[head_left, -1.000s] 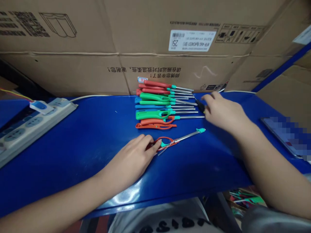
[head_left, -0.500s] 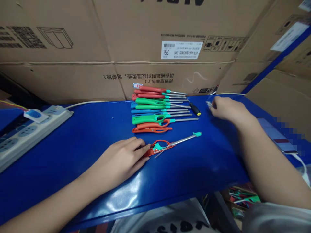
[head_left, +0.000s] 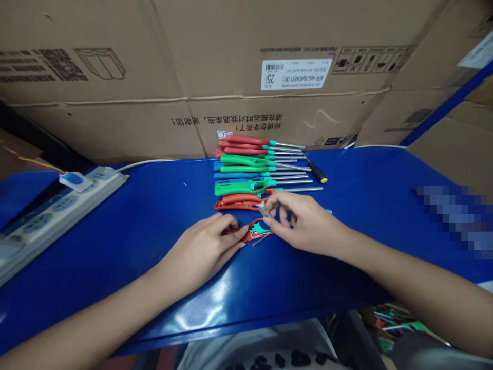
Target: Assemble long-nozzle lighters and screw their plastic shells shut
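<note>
My left hand [head_left: 211, 244] grips the rear end of an opened red-orange stick lighter [head_left: 252, 238] lying on the blue table. A teal trigger part [head_left: 260, 227] and a thin wire show inside its shell. Just above it, my right hand [head_left: 304, 221] pinches a small whitish, translucent piece [head_left: 264, 209] between thumb and fingers; its exact kind is unclear. That hand covers most of the lighter's metal tube. Behind, an empty orange half shell [head_left: 236, 205] lies in front of a row of red, green and blue stick lighters [head_left: 246, 169].
A black-and-yellow screwdriver [head_left: 318, 172] lies right of the row. On the left is a white power strip [head_left: 57, 210] with a plug in it. A large cardboard box [head_left: 227, 61] stands behind the table. Below the right edge, lighter parts [head_left: 400, 318] fill a container.
My right hand has come from the table's far right to the lighter, bringing the small whitish piece. My left hand keeps its hold. The view has shifted slightly.
</note>
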The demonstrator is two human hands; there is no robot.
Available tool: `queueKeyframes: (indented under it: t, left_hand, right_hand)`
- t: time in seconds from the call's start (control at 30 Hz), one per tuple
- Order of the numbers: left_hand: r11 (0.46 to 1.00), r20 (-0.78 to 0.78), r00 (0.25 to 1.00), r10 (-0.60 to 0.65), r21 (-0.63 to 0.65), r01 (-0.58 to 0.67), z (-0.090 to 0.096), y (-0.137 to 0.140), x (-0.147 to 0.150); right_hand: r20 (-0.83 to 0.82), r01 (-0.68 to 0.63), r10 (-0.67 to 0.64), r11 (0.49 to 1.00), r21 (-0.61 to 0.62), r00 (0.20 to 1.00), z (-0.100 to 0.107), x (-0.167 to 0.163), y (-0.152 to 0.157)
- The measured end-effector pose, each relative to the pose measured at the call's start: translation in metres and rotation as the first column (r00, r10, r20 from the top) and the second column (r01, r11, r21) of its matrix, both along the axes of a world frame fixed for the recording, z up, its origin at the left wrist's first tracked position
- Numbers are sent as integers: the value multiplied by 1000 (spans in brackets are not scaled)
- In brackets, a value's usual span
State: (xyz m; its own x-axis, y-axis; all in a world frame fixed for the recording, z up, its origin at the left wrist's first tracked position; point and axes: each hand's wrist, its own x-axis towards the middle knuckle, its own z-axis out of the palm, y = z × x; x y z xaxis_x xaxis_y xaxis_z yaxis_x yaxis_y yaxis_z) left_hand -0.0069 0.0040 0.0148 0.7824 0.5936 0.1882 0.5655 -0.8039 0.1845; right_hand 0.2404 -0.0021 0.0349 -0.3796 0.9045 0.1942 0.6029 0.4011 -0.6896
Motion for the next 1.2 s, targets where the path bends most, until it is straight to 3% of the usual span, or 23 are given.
queueKeyframes:
  t: [0.1,0.2,0.33,0.47,0.67,0.73,0.83,1.0,1.1,1.2]
  left_hand:
    - [999,63,998,32,-33,-30,-3,1,1]
    - [993,226,972,67,-112,-42,-6,3,3]
    - [947,504,846,175,-320,-5,-5,-2,8]
    - [880,616,742,263,-469,77,0,-10,14]
    - [848,596,730,334,-529,44,-3,-15,17]
    - [834,597,706,380,-551,17,-6,-13,17]
    - [810,591,680,434,-587,-7,-9,-9,15]
    - [817,515,755,406,-574,-48,-8,-5,9]
    - [818,472,787,397,-571,-70,-8,-5,7]
    - [802,466,773,431,-590,-92,-9,-6,5]
  right_hand:
    - [-46,-75,74,997,-35,996,-7,-7,-4]
    - [-79,-88,91,996,33,993,-15,-9,-4]
    - [-179,-84,103,991,106,979,-22,-11,-5]
    - [-194,-110,141,980,163,971,-25,-12,-7]
    - [-30,-247,265,931,269,964,-25,-9,-6]
    - [79,-319,310,901,293,948,-22,-6,-5]
    - [292,-368,275,864,342,916,-16,-1,-4]
    - [551,-460,251,842,281,796,-15,5,-1]
    - [596,-492,273,836,241,755,-17,6,-1]
    - [510,-465,303,856,226,805,-21,5,0]
